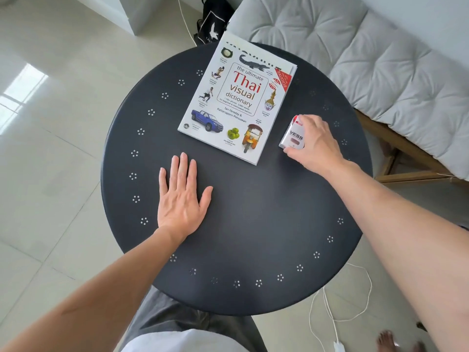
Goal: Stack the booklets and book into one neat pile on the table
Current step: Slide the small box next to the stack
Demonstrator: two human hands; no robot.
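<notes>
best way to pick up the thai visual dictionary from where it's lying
The Thai visual dictionary lies flat and face up on the round table, so there is no edge to pinch from above. Probably best to take the near right corner, which faces the person: slide fingers under it, thumb on the cover. The left hand rests flat and free; the right hand has a grip on a small box.

One round dark table (253, 224) fills the middle of the frame. On it, upper centre, lies one book (236, 100), with the edge of at least one booklet (294, 69) showing beneath its upper right corner. One small white box (293, 135) sits right of centre. Two hands: left hand (181, 196) and right hand (314, 142). One grey cushion (368, 59) occupies the upper right.
</notes>
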